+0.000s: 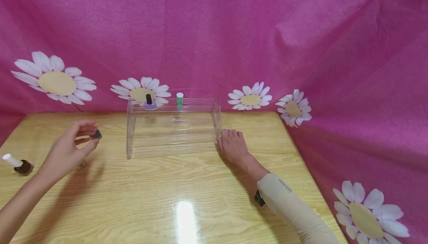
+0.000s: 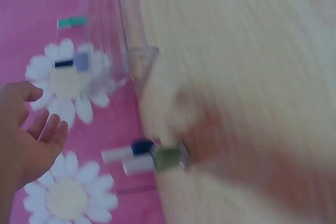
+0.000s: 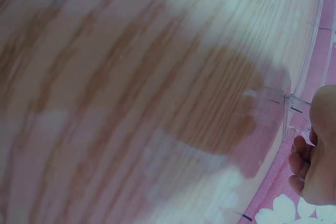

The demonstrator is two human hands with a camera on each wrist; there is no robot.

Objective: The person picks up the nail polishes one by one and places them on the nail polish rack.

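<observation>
My left hand (image 1: 71,143) hovers at the table's left with fingers loosely bent. In the left wrist view nothing lies between its fingers and thumb. Beyond it stands a dark blue nail polish bottle (image 2: 143,147) with a white cap, beside a green nail polish bottle (image 2: 168,158); the hand partly hides both in the head view. At the right end of the clear acrylic rack (image 1: 174,148), my right hand (image 1: 234,145) grips the side panel with curled fingers. A lilac polish bottle (image 1: 150,105) and a green, white-capped bottle (image 1: 180,101) stand on the rack's top tier.
At the far left stands a dark brown polish bottle (image 1: 24,168) with a white cap. A pink flowered cloth (image 1: 214,39) hangs behind the wooden table (image 1: 147,199) and along its right side. Beneath the right sleeve a small black object (image 1: 259,198) shows.
</observation>
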